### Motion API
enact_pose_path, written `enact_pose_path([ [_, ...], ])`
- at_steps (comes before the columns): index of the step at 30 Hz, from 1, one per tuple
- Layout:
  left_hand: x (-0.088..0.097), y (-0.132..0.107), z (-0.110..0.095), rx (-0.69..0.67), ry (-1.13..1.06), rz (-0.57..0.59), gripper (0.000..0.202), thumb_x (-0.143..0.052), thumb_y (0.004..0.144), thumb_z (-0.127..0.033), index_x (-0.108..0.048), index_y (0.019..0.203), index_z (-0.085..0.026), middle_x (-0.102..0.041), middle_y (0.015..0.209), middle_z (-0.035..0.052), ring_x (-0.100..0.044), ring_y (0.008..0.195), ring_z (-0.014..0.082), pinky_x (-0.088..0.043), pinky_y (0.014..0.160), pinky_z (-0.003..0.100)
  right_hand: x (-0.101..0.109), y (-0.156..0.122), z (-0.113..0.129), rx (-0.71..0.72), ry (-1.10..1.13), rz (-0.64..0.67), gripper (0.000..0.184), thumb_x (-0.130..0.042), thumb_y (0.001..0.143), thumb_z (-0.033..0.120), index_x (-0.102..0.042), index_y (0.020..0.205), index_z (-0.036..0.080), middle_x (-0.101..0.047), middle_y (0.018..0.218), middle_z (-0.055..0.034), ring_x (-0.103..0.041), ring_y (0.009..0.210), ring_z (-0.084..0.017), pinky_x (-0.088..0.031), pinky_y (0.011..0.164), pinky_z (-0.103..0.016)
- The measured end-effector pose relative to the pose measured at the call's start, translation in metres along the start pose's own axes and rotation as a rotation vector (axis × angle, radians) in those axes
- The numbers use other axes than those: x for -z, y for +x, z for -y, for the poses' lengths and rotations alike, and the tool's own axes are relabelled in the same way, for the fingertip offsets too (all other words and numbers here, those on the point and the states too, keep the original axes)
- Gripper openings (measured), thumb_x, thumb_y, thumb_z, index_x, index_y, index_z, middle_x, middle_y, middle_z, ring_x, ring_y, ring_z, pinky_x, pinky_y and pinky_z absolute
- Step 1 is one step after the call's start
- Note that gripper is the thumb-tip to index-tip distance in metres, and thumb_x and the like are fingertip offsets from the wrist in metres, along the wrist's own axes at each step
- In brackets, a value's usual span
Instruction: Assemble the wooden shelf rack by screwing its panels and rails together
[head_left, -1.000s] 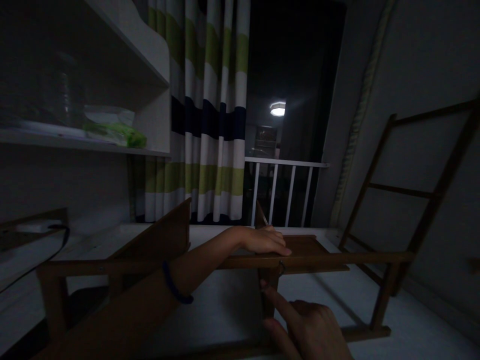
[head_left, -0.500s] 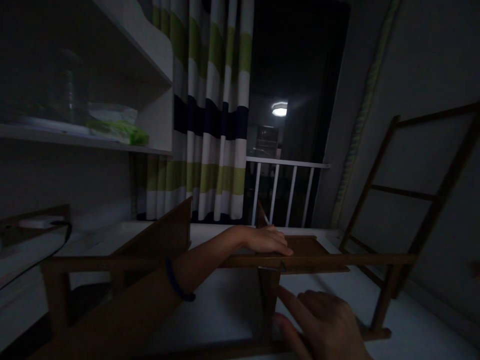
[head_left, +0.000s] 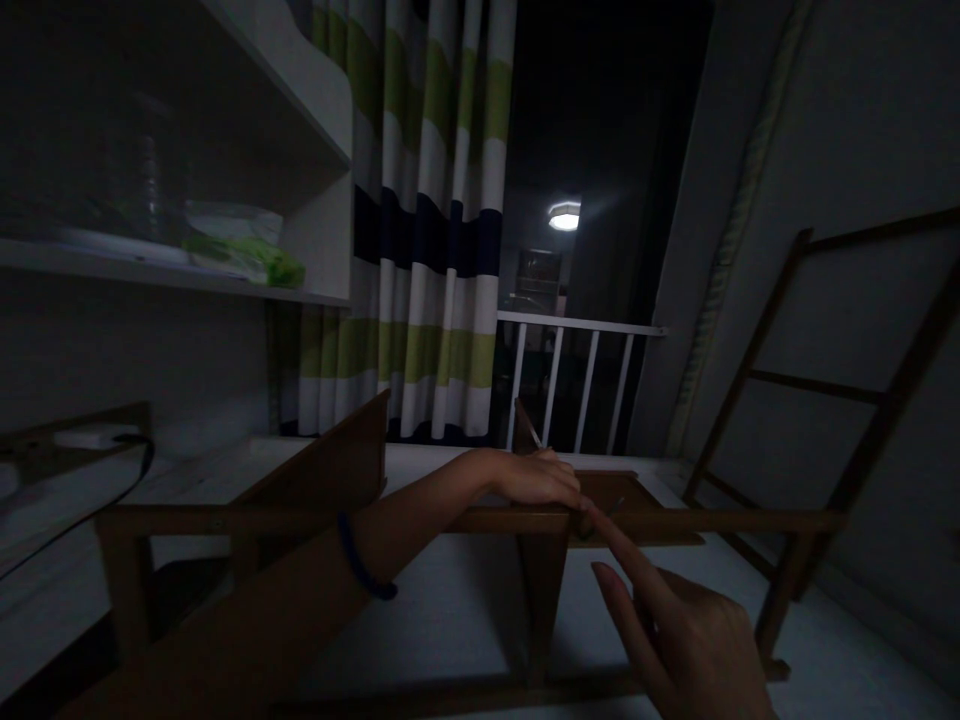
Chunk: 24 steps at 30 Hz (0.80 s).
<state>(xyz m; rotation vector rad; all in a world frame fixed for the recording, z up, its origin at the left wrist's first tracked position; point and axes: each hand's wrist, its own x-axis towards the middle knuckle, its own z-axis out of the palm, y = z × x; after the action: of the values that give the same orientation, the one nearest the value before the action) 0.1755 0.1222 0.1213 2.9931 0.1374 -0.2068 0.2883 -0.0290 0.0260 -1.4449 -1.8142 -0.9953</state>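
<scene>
A long brown wooden rail (head_left: 720, 521) runs across in front of me, part of a wooden frame. An upright wooden board (head_left: 541, 600) meets the rail near its middle; its far top end shows behind my left hand. My left hand (head_left: 536, 480), with a dark band on the wrist, is wrapped over the board where it joins the rail, fingers bent and partly hidden. My right hand (head_left: 686, 630) has its index finger stretched out, the tip at the rail beside my left fingers. Its thumb stands apart and the other fingers are curled.
Another upright board (head_left: 337, 455) stands on the left. Behind the rail lies a flat wooden panel (head_left: 607, 490). A ladder-like frame (head_left: 817, 387) leans by the right wall. White shelves (head_left: 315, 235) hang at upper left; a cable (head_left: 146, 460) runs below. Curtain (head_left: 427, 300) and railing (head_left: 585, 325) are behind.
My right hand has moved up and slightly right, bringing the index fingertip from below the rail to the rail itself. My left hand stays in place. The view has shifted slightly.
</scene>
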Motion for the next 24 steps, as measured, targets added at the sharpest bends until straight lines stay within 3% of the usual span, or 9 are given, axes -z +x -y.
enact_pose_path([
  [4, 0.000, 0.000, 0.000, -0.006, 0.035, 0.018, 0.025, -0.030, 0.087, -0.021, -0.055, 0.086, -0.016, -0.049, 0.092, 0.0015, -0.040, 0.097, 0.0150, -0.023, 0.095, 0.027, -0.006, -0.002, 0.001, -0.026, -0.164, -0.073, 0.039, -0.034, 0.091, 0.038, -0.044, 0.126, 0.025, -0.054, 0.057, 0.0028, -0.050, 0.041, -0.009, -0.031, 0.038, -0.021],
  [7, 0.000, -0.001, 0.000, -0.052, 0.088, 0.019, 0.022, -0.031, 0.085, -0.017, -0.054, 0.084, -0.016, -0.049, 0.090, 0.0014, -0.040, 0.098, 0.0148, -0.022, 0.096, 0.027, -0.003, 0.008, 0.006, -0.019, -0.348, -0.194, 0.031, -0.037, 0.089, 0.039, -0.057, 0.112, 0.031, -0.060, 0.092, -0.0103, -0.058, 0.071, -0.020, -0.038, 0.048, -0.024],
  [9, 0.000, -0.002, -0.001, -0.057, 0.095, 0.019, 0.022, -0.031, 0.084, -0.017, -0.053, 0.081, -0.016, -0.049, 0.088, 0.0012, -0.040, 0.097, 0.0149, -0.023, 0.095, 0.026, 0.001, 0.015, 0.008, 0.023, -0.362, -0.227, 0.028, -0.041, 0.088, 0.034, -0.063, 0.103, 0.027, -0.056, 0.107, -0.0130, -0.055, 0.086, -0.026, -0.041, 0.059, -0.029],
  [14, 0.002, -0.002, -0.005, 0.043, -0.017, 0.006, 0.031, -0.027, 0.086, -0.032, -0.050, 0.074, -0.015, -0.046, 0.087, 0.0018, -0.039, 0.095, 0.0163, -0.025, 0.095, 0.028, 0.001, 0.016, 0.004, 0.092, -0.343, -0.261, 0.021, -0.049, 0.085, 0.031, -0.065, 0.093, 0.019, -0.064, 0.087, -0.0064, -0.053, 0.069, -0.019, -0.037, 0.059, -0.029],
  [20, 0.000, -0.002, -0.002, 0.039, -0.028, -0.003, 0.031, -0.027, 0.085, -0.032, -0.052, 0.078, -0.015, -0.047, 0.088, 0.0024, -0.038, 0.096, 0.0169, -0.024, 0.096, 0.030, -0.006, 0.011, 0.001, 0.103, -0.383, -0.327, 0.022, -0.053, 0.084, 0.031, -0.062, 0.089, 0.011, -0.063, 0.072, -0.0049, -0.052, 0.062, -0.015, -0.035, 0.058, -0.027],
  [24, -0.001, -0.003, 0.000, 0.043, -0.037, -0.009, 0.036, -0.024, 0.087, -0.036, -0.053, 0.081, -0.015, -0.049, 0.091, 0.0037, -0.039, 0.096, 0.0179, -0.025, 0.096, 0.032, -0.007, 0.011, 0.006, 0.085, -0.391, -0.284, 0.020, -0.051, 0.085, 0.029, -0.061, 0.081, 0.012, -0.059, 0.061, -0.0019, -0.050, 0.055, -0.014, -0.032, 0.055, -0.027],
])
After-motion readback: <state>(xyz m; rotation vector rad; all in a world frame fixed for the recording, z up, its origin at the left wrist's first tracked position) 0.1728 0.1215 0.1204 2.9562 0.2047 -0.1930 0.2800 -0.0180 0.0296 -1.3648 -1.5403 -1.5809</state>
